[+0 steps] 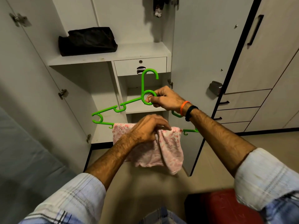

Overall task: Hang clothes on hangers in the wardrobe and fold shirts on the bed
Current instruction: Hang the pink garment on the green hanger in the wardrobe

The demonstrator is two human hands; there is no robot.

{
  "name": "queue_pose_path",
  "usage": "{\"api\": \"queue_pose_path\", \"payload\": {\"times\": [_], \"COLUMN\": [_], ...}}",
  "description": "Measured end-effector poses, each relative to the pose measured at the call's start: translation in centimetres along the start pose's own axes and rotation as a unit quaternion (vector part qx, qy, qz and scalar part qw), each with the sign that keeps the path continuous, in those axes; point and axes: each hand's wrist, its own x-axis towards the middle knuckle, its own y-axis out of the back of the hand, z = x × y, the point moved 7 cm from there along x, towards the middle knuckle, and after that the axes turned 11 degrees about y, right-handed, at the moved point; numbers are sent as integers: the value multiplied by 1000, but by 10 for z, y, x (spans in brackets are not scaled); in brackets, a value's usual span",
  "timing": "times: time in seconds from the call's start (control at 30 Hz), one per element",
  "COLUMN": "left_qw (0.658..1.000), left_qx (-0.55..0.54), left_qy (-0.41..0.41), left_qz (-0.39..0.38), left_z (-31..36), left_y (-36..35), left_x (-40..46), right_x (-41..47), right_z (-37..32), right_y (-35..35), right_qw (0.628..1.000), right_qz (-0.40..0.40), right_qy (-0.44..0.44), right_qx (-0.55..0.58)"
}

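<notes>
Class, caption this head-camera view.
Right hand holds green hanger; left hand pinches pink floral cloth draped over it.

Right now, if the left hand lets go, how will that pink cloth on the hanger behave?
Probably floppy: the pink cloth sags in loose folds over the green hanger bar. It looks thin and light. It may slide off, since the left hand pinches it and the right hand holds the hanger tilted.

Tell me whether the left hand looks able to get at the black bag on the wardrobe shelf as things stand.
Probably not at once. The left hand is pinching the pink cloth draped over the green hanger. The path up to the black bag looks open once it lets go.
</notes>
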Motion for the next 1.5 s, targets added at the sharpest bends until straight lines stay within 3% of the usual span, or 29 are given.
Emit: {"api": "queue_pose_path", "payload": {"times": [0.07,0.27,0.37,0.5,0.67,0.87,1.23,1.5], "left_qw": [998,993,998,1000,999,993,994,993], "left_qx": [-42,62,-24,-18,-28,49,26,86], "left_qy": [19,35,23,8,32,52,71,60], "left_qz": [-32,-91,-44,23,-18,-93,81,58], "left_z": [1,4,5,0,1,12,-40,-48], "left_y": [-1,-3,1,11,9,-6,27,43], "left_x": [4,7,8,2,1,3,-25,-28], "right_x": [1,4,4,2,4,0,-6,-7], "right_z": [-4,-6,-10,-13,-14,-12,0,-1], "right_y": [1,2,1,1,3,-2,15,18], "right_qw": [1000,1000,1000,1000,1000,1000,999,1000], "right_qz": [4,10,-5,-15,-1,-14,7,-2], "right_qy": [-8,-24,-18,-21,-22,-24,-31,-23], "right_qx": [11,17,13,9,10,3,-8,15]}}
